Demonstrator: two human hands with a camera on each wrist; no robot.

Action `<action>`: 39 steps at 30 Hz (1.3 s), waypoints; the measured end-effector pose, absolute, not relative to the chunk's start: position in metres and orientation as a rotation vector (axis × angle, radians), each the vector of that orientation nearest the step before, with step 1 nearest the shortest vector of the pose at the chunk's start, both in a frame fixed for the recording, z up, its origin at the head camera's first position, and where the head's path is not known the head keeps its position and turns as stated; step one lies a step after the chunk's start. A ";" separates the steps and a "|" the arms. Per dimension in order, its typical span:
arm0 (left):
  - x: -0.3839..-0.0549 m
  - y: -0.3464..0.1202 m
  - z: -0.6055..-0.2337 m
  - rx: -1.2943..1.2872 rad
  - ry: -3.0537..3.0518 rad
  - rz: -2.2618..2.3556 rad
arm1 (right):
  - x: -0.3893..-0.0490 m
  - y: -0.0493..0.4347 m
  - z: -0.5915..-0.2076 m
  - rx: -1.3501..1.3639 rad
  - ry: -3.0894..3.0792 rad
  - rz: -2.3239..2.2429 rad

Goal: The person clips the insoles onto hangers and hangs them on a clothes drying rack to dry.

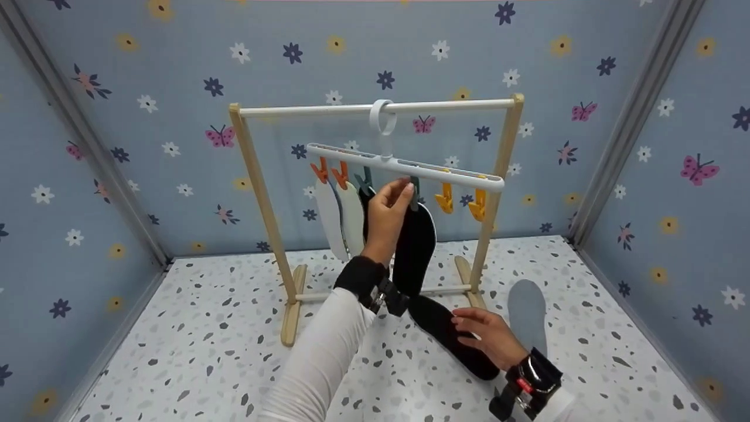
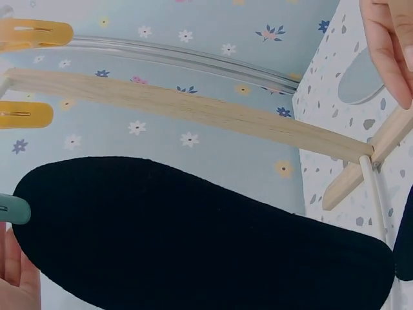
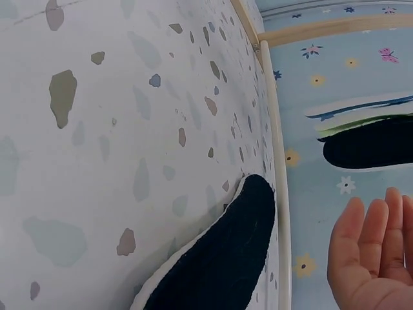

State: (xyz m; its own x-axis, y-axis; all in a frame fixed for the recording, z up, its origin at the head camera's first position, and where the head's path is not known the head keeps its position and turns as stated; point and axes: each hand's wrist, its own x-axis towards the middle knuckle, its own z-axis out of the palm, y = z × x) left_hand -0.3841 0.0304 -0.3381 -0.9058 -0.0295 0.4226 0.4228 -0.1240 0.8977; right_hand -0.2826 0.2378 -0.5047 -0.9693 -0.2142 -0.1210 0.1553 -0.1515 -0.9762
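Note:
A black insole (image 1: 417, 246) hangs from a dark green clothespin (image 1: 415, 190) under the white hanger (image 1: 404, 166). My left hand (image 1: 388, 217) is raised to that clothespin and pinches it with thumb and fingertips. In the left wrist view the insole (image 2: 193, 239) fills the lower part, partly hiding this hand. A second black insole (image 1: 436, 322) lies on the terrazzo-patterned surface. Just over it hovers my right hand (image 1: 489, 337), fingers loosely bent, holding nothing. Left along the hanger, orange clothespins (image 1: 340, 174) hold pale insoles (image 1: 353, 217), and another green clothespin (image 1: 364, 180) holds a black one.
A wooden rack (image 1: 258, 199) with a white top rod (image 1: 451, 106) carries the hanger. Two yellow clothespins (image 1: 446, 199) dangle at the hanger's right end with nothing in them. To the right of my right hand lies a grey insole (image 1: 527, 310). Patterned walls enclose the space.

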 end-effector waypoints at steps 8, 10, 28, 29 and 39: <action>-0.380 0.025 -0.339 -0.435 -1.855 -2.099 | -0.284 0.242 -0.510 -0.051 1.894 -2.179; -0.378 0.024 -0.340 -0.438 -1.850 -2.088 | -0.285 0.244 -0.511 -0.059 1.911 -2.160; -0.349 0.040 -0.340 -0.610 -1.711 -2.114 | -0.286 0.252 -0.517 -0.282 2.579 -1.721; -0.347 0.042 -0.339 -0.627 -1.710 -2.129 | -0.285 0.252 -0.518 -0.302 2.613 -1.676; -0.341 0.053 -0.343 -0.678 -1.796 -2.157 | -0.285 0.245 -0.524 -0.313 2.913 -1.183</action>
